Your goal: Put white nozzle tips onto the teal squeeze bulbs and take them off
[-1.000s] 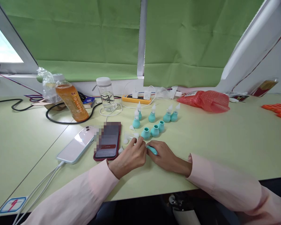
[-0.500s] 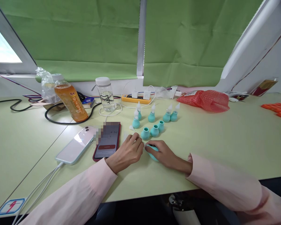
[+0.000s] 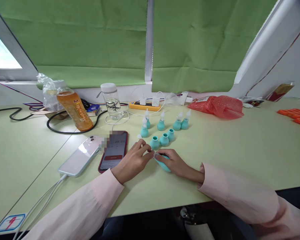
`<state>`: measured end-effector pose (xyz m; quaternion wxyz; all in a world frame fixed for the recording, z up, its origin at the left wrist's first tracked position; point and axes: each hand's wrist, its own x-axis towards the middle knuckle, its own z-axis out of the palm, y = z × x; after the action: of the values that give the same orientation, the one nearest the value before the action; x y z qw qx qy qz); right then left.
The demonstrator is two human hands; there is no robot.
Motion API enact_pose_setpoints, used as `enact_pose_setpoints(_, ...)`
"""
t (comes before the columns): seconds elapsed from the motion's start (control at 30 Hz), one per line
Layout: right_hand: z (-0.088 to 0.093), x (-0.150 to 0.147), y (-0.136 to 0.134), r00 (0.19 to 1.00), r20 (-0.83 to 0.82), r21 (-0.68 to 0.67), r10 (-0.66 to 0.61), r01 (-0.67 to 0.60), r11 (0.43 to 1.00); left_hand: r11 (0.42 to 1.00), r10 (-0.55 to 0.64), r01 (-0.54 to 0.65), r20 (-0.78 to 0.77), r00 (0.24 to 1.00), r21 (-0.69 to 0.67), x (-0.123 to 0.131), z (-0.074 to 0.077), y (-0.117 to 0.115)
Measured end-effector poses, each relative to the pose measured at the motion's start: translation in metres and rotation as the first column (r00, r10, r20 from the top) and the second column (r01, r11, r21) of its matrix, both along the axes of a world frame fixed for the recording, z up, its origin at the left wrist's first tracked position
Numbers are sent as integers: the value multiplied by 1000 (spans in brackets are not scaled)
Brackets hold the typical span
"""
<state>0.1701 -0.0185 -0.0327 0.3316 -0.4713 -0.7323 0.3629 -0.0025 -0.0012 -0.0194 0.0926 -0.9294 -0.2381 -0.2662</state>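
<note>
My right hand (image 3: 173,162) is wrapped round a teal rubber bulb (image 3: 163,164), which lies tilted with its neck toward the left. At that neck my left hand (image 3: 135,159) pinches a small clear tip, mostly hidden by the fingers. Beyond the hands stand three open-necked teal bulbs, the nearest bulb (image 3: 154,142) closest to my left fingers. Behind these are several teal bulbs fitted with clear pointed tips, which look like nasal aspirators (image 3: 144,130). A small loose translucent piece (image 3: 139,136) lies just past my left knuckles.
Left of my hands lie a red-cased phone (image 3: 113,156) and a pale phone (image 3: 78,156) with white cables. Farther back are an orange drink bottle (image 3: 76,111), a clear bottle (image 3: 112,103), a yellow power strip (image 3: 143,106) and a red bubble-wrap bag (image 3: 220,106). Orange pieces (image 3: 295,115) sit far right.
The fingers of my left hand have shifted and spread a little at the bulb's neck, with thumb and forefinger still together. My right hand keeps its hold. The view has moved slightly.
</note>
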Motion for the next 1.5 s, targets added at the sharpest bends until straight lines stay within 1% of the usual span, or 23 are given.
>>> enact_pose_setpoints(0.07,0,0,0,1000,-1,4,-1,1,1000,999,-46,46,38,998,-1,1,-3,0)
enact_pose_setpoints(0.13,1,0,-1,1000,-9,12,-1,1,1000,997,-63,71,155,986,-43,2,-3,-1)
enact_pose_setpoints(0.17,1,0,-1,1000,-16,17,-4,4,1000,994,-44,68,247,968,-89,3,-1,-2)
enact_pose_setpoints(0.23,1,0,-2,999,-44,22,-18,19,1000,979,55,38,437,898,-202,2,2,-1)
enact_pose_setpoints(0.3,0,0,-2,997,-76,22,-29,31,999,962,163,-15,528,834,-272,0,6,2)
enact_pose_setpoints(0.33,0,0,-2,996,-88,24,-29,31,999,962,186,-47,523,832,-268,-1,7,4)
enact_pose_setpoints(0.37,-1,0,-2,995,-97,30,-25,28,999,967,191,-76,494,848,-243,-3,7,6)
enact_pose_setpoints(0.47,0,1,-3,995,-101,69,-15,22,997,983,155,-118,298,942,-138,-6,1,13)
enact_pose_setpoints(0.5,0,1,-3,995,-100,83,-21,30,996,984,155,-129,226,962,-122,-6,-2,15)
enact_pose_setpoints(0.57,1,1,-3,995,-92,103,-35,44,994,979,184,-170,125,975,-115,-7,-7,18)
enact_pose_setpoints(0.63,0,2,-2,997,-75,112,-36,44,993,973,214,-204,90,973,-112,-7,-9,19)
enact_pose_setpoints(0.7,-1,1,-2,998,-47,130,-38,44,991,974,218,-207,122,968,-97,-7,-8,17)
enact_pose_setpoints(0.83,0,-1,-4,999,32,201,-24,17,979,980,189,-166,274,943,-107,-5,3,6)
enact_pose_setpoints(0.87,1,-2,-5,999,49,212,-2,-8,977,978,191,-159,263,946,-137,-3,6,2)
enact_pose_setpoints(0.9,2,-2,-6,998,64,217,26,-39,975,975,179,-145,207,962,-166,-2,8,-2)
enact_pose_setpoints(0.97,4,-3,-10,992,94,214,78,-97,972,977,133,-116,84,988,-180,1,10,-8)
enact_pose_setpoints(1.07,5,-4,-15,978,127,151,165,-184,971,986,16,-30,-84,996,-164,5,6,-13)
enact_pose_setpoints(1.13,5,-4,-17,964,108,89,244,-254,963,987,-48,29,-120,992,-159,7,2,-15)
enact_pose_setpoints(1.2,7,-3,-18,945,82,48,317,-322,946,976,-84,64,-90,992,-207,9,-1,-17)
enact_pose_setpoints(1.27,10,-2,-19,928,90,48,360,-366,930,941,-101,88,-24,995,-326,10,-1,-19)
enact_pose_setpoints(1.33,14,-1,-19,917,126,75,379,-390,918,872,-93,102,42,995,-479,11,2,-22)
enact_pose_setpoints(1.43,18,1,-19,895,181,119,409,-432,894,724,-65,118,104,992,-680,11,6,-24)
enact_pose_setpoints(1.5,19,2,-18,872,233,186,431,-475,860,604,-24,150,170,985,-783,10,9,-22)
